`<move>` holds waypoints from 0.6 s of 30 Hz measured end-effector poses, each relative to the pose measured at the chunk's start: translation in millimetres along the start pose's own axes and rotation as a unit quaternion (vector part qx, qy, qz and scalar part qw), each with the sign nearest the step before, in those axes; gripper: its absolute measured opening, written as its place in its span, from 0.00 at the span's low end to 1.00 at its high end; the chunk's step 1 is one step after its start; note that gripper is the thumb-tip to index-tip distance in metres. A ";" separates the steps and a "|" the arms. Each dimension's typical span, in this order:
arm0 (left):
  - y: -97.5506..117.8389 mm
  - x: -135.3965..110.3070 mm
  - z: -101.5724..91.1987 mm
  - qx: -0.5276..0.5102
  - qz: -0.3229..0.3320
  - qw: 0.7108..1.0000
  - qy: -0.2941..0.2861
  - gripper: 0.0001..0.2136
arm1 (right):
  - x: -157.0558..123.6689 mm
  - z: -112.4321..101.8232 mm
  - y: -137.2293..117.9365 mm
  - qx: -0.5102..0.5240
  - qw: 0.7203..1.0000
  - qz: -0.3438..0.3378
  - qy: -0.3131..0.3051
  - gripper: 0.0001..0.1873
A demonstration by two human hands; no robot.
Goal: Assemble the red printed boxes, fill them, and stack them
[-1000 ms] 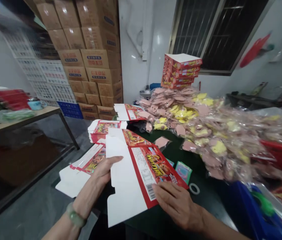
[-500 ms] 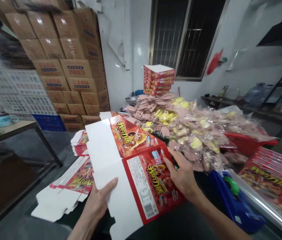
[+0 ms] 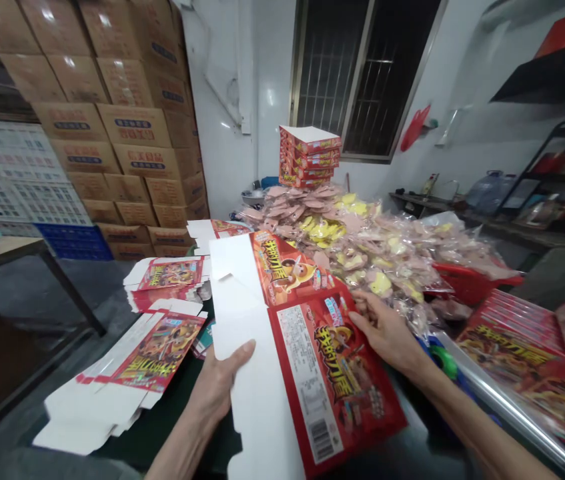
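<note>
A partly unfolded red printed carton [image 3: 332,373] with white inner flaps is held up in front of me. My left hand [image 3: 219,383] grips its white left side, thumb on top and fingers hidden beneath. At the right edge, my right hand [image 3: 382,327] pinches the red printed panel. Left of the carton lies a stack of flattened cartons [image 3: 157,353], with further flat cartons [image 3: 169,273] behind it. Beyond my hands spreads a big heap of clear plastic packets [image 3: 352,240] with pink and yellow pieces inside.
Folded red boxes [image 3: 309,157] stand stacked behind the heap. More red boxes [image 3: 522,347] sit at right, near a blue tape dispenser [image 3: 445,373] with green tape, partly covered by my forearm. Brown shipping cartons [image 3: 137,127] are piled at the left wall, beside a wooden table [image 3: 2,253].
The carton and both hands have shifted slightly right and the panels have turned a little. My view has swung, showing more of the flat cartons at left. Both hands keep their hold.
</note>
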State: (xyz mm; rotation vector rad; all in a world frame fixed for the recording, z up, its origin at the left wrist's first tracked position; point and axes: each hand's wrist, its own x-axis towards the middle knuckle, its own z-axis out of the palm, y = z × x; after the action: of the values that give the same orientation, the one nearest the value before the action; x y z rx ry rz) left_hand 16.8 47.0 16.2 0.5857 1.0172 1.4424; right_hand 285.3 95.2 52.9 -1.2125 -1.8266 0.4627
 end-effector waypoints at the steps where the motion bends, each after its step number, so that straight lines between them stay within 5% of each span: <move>1: 6.2 -1.5 2.9 0.011 0.000 1.000 -0.011 0.25 | -1.2 2.3 5.1 -0.078 0.995 -0.027 0.055 0.21; 4: 19.4 -3.7 14.3 0.064 0.005 0.997 -0.038 0.22 | -9.5 10.5 -9.2 -0.193 0.954 -0.181 0.142 0.26; 8: 22.4 -8.0 35.1 0.199 0.028 0.973 -0.110 0.14 | -8.5 26.7 -62.3 -0.180 0.917 -0.348 0.073 0.27; 15: 34.0 -32.2 60.9 0.298 0.164 0.917 -0.209 0.08 | 11.4 52.2 -78.1 -0.139 0.921 -0.351 0.097 0.16; 18: 43.1 -32.7 57.9 0.248 0.129 0.924 -0.263 0.12 | 8.1 51.1 -75.1 -0.087 0.927 -0.338 0.140 0.08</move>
State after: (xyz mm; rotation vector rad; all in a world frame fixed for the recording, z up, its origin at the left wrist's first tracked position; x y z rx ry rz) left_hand 48.0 33.8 87.9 1.4378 0.8837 1.1396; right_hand 200.7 75.8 80.8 -0.6389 -1.9130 -0.2545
